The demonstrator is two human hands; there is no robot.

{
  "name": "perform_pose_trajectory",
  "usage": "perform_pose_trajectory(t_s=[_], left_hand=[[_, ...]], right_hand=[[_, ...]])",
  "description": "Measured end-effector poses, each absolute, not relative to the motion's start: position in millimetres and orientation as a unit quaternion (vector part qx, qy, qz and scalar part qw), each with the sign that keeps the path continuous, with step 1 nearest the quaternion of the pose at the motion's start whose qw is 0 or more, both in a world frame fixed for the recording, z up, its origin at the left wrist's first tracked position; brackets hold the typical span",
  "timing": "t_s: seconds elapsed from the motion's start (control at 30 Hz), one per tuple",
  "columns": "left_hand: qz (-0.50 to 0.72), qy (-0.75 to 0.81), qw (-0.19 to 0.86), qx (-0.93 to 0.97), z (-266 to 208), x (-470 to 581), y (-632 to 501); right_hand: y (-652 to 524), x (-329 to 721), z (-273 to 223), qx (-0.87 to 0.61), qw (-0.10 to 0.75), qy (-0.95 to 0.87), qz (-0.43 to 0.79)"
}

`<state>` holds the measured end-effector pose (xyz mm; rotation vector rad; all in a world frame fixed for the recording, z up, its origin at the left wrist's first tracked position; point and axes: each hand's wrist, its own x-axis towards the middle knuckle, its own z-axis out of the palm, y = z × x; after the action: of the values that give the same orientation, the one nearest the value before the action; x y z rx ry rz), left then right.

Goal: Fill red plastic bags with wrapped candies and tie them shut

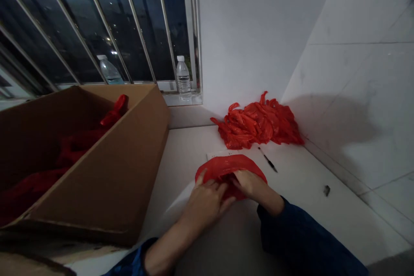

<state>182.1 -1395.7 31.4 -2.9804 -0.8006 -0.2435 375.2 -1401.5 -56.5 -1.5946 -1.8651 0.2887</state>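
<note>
White counter, open stretch along right edge beside tiled wall; cardboard box crowding left side, red bags inside. Heap of red bags in far right corner, black pen just before it. Two water bottles on far window ledge. Both forearms angled in from near edge, converging mid-counter. Left hand and right hand close together, fingers curled, both gripping near edge of red plastic bag lying mid-counter.
</note>
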Motion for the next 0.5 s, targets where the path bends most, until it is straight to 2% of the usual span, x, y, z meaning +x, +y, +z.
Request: perform_pose_trajectory(t_s=[0.13,0.27,0.37,0.5], left_hand=[[-0.031,-0.37,0.118,-0.921,9.2,177.8,-1371.4],[-0.03,-0.408,0.138,-0.902,13.1,172.3,-1363.5],[-0.061,-0.413,0.111,-0.902,21.4,170.7,-1360.7],[-0.135,-0.364,-0.019,-0.921,35.8,169.6,-1360.2]], right_hand=[[-1393.3,377.5,-63.2,-0.644,0.294,-0.687,0.166],[-1398.3,376.7,-66.5,-0.631,0.299,-0.687,0.2],[-1403.4,377.5,-54.3,-0.589,0.344,-0.692,0.235],[-1415.9,377.0,-18.9,-0.516,0.408,-0.711,0.247]])
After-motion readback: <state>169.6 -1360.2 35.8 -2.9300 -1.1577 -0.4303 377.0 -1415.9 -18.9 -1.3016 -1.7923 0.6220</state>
